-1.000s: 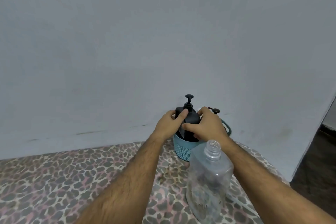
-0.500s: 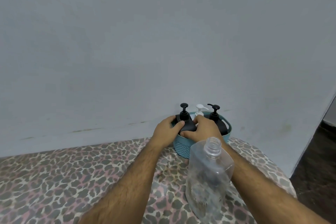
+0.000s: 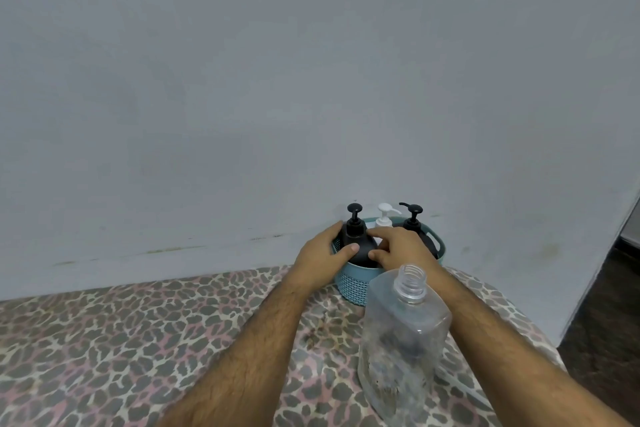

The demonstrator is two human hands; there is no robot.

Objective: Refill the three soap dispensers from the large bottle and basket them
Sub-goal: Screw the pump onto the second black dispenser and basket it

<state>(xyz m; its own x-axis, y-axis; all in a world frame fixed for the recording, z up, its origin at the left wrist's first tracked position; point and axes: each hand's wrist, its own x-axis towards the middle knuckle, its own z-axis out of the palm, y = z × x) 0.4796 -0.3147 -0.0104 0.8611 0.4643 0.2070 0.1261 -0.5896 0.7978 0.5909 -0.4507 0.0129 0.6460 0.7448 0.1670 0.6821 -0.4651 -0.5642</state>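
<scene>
Teal basket (image 3: 353,282) sits against the wall (image 3: 242,97) on leopard-print cloth (image 3: 104,340). Inside it: black dispenser (image 3: 358,243) at the left end, white dispenser (image 3: 384,217) mid-back, second black dispenser (image 3: 417,229) at the right end. My left hand (image 3: 320,255) and right hand (image 3: 403,248) both curl around the left black dispenser. Clear large bottle (image 3: 401,340), uncapped, stands upright just in front of the basket.
</scene>
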